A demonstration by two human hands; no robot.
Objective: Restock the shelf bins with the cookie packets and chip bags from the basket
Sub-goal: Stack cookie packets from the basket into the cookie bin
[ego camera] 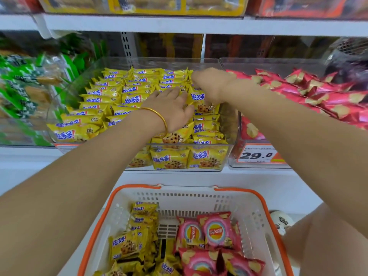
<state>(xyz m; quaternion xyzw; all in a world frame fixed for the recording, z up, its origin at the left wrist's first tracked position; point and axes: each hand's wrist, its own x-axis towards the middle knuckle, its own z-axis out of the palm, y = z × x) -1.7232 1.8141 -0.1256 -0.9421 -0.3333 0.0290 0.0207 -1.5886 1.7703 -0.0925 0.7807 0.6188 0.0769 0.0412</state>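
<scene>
A clear shelf bin [231, 124] holds rows of yellow cookie packets [103, 100]. My left hand [169, 108], with a gold bangle at the wrist, lies flat with fingers spread on the packets in the bin's middle. My right hand [213, 84] is blurred, closed around the top of an upright yellow cookie packet [203, 102] at the bin's right side. Below, a white basket with an orange rim [135, 188] carries more yellow cookie packets [127, 244] on its left and pink chip bags [217, 232] on its right.
To the right stands a clear bin of pink chip bags [310, 90] with a 29.8 price tag [258, 155]. Green snack packs [23, 82] fill the bin at left. A white shelf board [179, 24] runs overhead, with more boxed goods above it.
</scene>
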